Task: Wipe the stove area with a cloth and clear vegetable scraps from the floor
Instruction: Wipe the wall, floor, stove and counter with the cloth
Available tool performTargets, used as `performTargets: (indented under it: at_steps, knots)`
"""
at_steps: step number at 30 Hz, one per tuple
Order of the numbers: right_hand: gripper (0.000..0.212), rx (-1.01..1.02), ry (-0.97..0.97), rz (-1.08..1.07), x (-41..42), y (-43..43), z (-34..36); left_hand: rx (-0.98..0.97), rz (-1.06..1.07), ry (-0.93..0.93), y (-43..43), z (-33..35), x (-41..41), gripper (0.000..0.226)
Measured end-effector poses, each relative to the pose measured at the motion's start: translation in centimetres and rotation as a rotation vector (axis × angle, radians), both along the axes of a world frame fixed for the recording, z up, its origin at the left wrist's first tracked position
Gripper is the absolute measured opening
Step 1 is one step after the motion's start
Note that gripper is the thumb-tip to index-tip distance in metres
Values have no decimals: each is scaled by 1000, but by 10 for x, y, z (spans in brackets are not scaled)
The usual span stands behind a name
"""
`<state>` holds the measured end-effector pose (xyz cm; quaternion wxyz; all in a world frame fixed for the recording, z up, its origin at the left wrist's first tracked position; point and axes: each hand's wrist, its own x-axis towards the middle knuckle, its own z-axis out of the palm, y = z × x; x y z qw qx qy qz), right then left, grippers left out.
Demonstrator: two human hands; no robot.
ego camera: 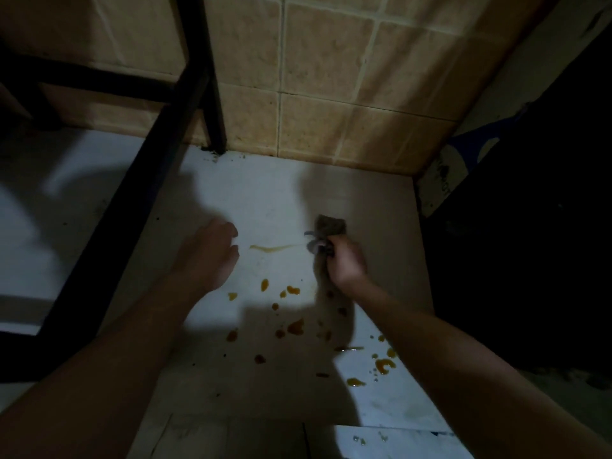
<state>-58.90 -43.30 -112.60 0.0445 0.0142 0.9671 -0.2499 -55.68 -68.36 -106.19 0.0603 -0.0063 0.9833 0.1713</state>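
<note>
In the head view, the right hand [346, 261] is curled tight round a grey-brown cloth [331, 226]. One end of the cloth sticks out past the fingers and lies on the white floor [265, 200], and the rest trails back under the wrist. The left hand [212, 250] hangs well apart to the side, fingers loosely bent, holding nothing. An orange streak [271, 248] lies between the hands, with orange spots [295, 326] nearer the body. A blue-and-white packet [463, 160] leans by the tiled wall [331, 77]; its print is too dim to read.
</note>
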Motion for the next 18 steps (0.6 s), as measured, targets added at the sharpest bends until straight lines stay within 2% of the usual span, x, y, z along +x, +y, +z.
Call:
performTargets:
  at_steps: [2, 7, 10, 14, 18]
  knots:
    - [30, 73, -13, 203, 5, -31, 2, 14, 18, -27, 1, 2, 5, 23]
    - [43, 151, -35, 516, 27, -95, -3, -43, -41, -17, 3, -3, 28, 30]
    - [46, 219, -31, 641, 30, -99, -9, -8, -50, -35, 1, -9, 40, 31]
    - [49, 225, -15, 638, 28, -75, -9, 22, -34, -3, -2, -10, 44, 39]
    - [37, 218, 61, 498, 23, -35, -4, 22, -93, -39, 0, -16, 50, 43]
